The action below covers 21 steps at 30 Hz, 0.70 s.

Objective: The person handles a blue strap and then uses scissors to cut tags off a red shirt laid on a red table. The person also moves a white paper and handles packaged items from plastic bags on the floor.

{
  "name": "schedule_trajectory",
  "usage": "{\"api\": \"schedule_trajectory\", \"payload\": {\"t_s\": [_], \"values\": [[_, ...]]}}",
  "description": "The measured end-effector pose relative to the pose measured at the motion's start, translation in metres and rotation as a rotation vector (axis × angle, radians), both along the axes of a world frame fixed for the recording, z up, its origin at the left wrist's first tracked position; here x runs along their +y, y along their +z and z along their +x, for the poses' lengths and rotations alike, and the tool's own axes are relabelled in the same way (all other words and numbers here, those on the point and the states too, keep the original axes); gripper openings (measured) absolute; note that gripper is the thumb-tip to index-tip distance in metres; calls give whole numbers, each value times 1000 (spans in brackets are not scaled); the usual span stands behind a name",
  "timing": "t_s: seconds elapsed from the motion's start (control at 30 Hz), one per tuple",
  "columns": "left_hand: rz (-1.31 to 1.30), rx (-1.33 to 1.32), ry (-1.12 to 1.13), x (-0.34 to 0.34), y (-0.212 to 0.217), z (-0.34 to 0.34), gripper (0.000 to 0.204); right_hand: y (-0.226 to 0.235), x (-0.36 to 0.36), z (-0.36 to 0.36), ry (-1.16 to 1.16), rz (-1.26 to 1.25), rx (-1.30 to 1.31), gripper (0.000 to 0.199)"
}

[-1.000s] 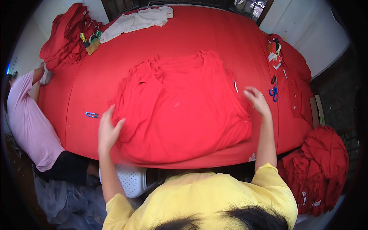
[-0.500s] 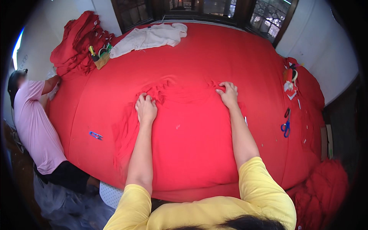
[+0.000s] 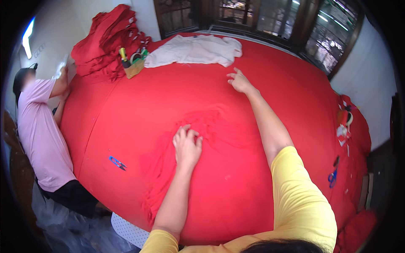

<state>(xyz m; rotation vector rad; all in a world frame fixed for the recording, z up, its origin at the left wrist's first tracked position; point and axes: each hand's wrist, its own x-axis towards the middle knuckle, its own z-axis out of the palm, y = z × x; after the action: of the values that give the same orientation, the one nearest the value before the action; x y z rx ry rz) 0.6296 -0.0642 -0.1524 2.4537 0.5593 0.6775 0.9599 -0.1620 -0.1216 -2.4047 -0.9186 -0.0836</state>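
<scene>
The red garment is soft, matt knit-like cloth, smooth over its near part and finely crinkled toward its far edge. The red table cover is matt cloth too, pulled fairly smooth, while the stacked red garments look rough with folds. The white garment is limp, dull cloth, lightly wrinkled. Blue thread snips and blue-handled scissors have smooth, plastic-looking grips. The tan holder resembles matt cardboard. The perforated white stool looks like smooth plastic; crumpled translucent sheeting has a filmy sheen. Dark window frames appear wooden, around glossy glass panes.
</scene>
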Motion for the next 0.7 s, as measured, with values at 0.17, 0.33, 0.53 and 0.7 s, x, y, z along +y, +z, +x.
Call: {"api": "schedule_trajectory", "payload": {"t_s": [0.17,0.33,0.53,0.7], "values": [[11,-3,-21,6,-3,-5,18,-31,86,76,-130,-233,-123,40],[-66,2,-85,10,-1,-2,22,-22,89,103,-93,330,98,42],[-344,-423,-8,21,10,-1,62,147,58,-135,530,852,124,35],[-1145,-534,-114,-4,18,-9,60,195,-51,-345,1043,173,70,46]]}}
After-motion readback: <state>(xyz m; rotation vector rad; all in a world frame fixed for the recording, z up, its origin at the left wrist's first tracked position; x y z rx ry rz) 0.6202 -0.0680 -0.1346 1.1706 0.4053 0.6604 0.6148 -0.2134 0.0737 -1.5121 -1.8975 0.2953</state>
